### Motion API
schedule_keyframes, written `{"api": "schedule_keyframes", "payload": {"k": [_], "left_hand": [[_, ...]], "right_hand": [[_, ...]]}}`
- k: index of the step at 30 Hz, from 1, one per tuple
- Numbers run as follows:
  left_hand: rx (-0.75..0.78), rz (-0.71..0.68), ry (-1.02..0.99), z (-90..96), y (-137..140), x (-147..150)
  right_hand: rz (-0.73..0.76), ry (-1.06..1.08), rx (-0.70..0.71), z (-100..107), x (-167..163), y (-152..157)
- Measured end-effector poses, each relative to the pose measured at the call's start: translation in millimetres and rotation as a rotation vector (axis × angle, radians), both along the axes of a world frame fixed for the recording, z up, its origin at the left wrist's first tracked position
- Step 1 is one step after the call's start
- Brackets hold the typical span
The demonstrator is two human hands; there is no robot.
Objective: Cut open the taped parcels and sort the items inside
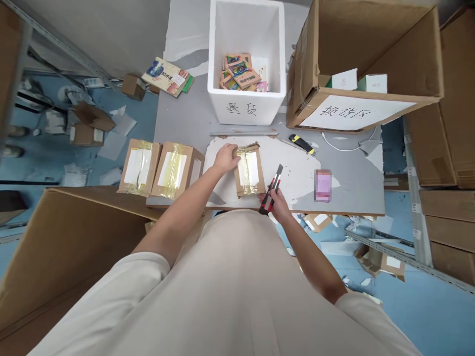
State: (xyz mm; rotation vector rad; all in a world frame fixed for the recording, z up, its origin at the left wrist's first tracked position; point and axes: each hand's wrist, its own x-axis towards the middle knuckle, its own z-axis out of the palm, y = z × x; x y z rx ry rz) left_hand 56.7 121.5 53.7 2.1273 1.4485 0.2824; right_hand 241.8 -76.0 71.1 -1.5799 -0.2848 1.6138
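Hands at a table. The left hand (225, 158) grasps a small box (248, 169) by its left edge (yellowish tape runs down the middle); the box lies between both hands' fingers. The right fingers (279, 201) are wrapped around a knife (270, 194), blade pointing away from the body. Two cartons (165, 170) stand left of the left fingers; a white bin (260, 117) stands beyond them.

One cam on my head, looking forward-down: my plain off-white cloth shirt (237, 277) close, flat grey surface (178, 113) beyond.
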Motion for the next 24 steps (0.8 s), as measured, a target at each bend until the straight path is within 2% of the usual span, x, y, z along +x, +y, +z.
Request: {"api": "schedule_keyframes", "payload": {"k": [3,5,9,11,13,15,18,20,24], "left_hand": [[-0.015,0.225,0.003,-0.3,-35.9,-18.7],[-0.062,0.270,-0.006,-0.8,-65.8,-29.0],[-0.204,0.320,0.034,1.4,-108.8,-34.6],[-0.130,0.335,0.057,5.3,-111.5,-31.2],[0.017,0.250,0.073,10.2,-102.9,-26.4],[0.116,0.043,0.103,14.2,-88.5,-20.9],[0.132,-0.244,0.177,16.2,-69.4,-11.4],[0.107,-0.289,0.225,15.2,-63.6,-5.3],[0.072,-0.235,0.251,12.5,-65.9,1.3]], "right_hand": [[-0.049,-0.136,0.100,3.1,23.0,24.2],[-0.008,-0.245,0.158,7.4,38.5,45.5],[0.298,-0.490,0.142,18.9,56.4,81.9],[0.410,-0.619,0.131,25.6,60.6,86.6],[0.479,-0.753,0.101,33.1,64.6,79.5],[0.579,-0.883,0.032,41.6,68.0,64.1],[0.821,-1.037,-0.026,53.7,66.7,39.3],[0.964,-1.108,-0.014,59.5,60.3,29.4],[1.142,-1.238,-0.098,65.1,40.2,29.2]]}}
